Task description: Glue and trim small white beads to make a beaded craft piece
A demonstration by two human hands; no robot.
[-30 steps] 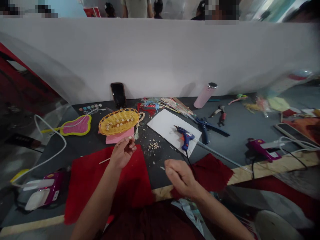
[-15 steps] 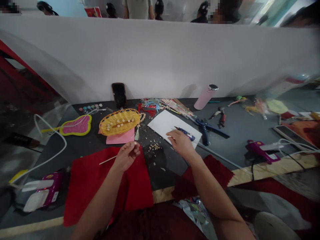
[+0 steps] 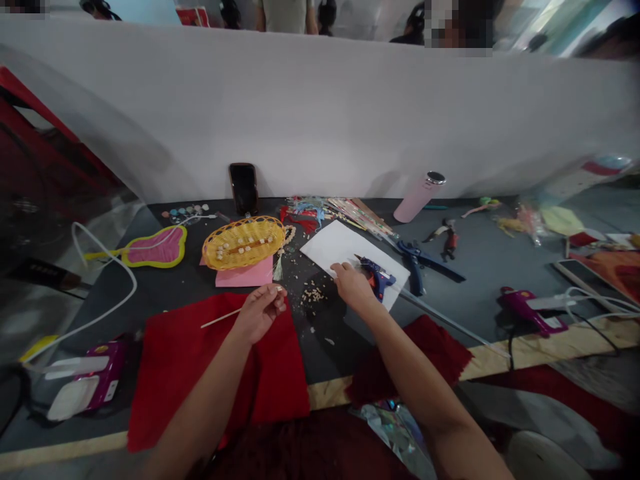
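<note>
My left hand, above the red cloth, is closed on a thin pale stick. The stick pokes out to the left, and a small whitish piece shows at the fingertips. Over the white sheet's near-left edge, my right hand has its fingers curled together. Whatever they hold, if anything, is too small to make out. Just right of that hand a blue glue gun lies on the white sheet. Between both hands, small pale bits are scattered on the dark table.
A yellow woven basket with small pale flower-like pieces stands behind my left hand. Blue-handled cutters, pliers and a pink bottle are at the right. A phone leans on the white partition.
My right hand has shifted slightly left and down off the glue gun, which now shows more fully. My left hand keeps the stick. The whole view has shifted slightly.
</note>
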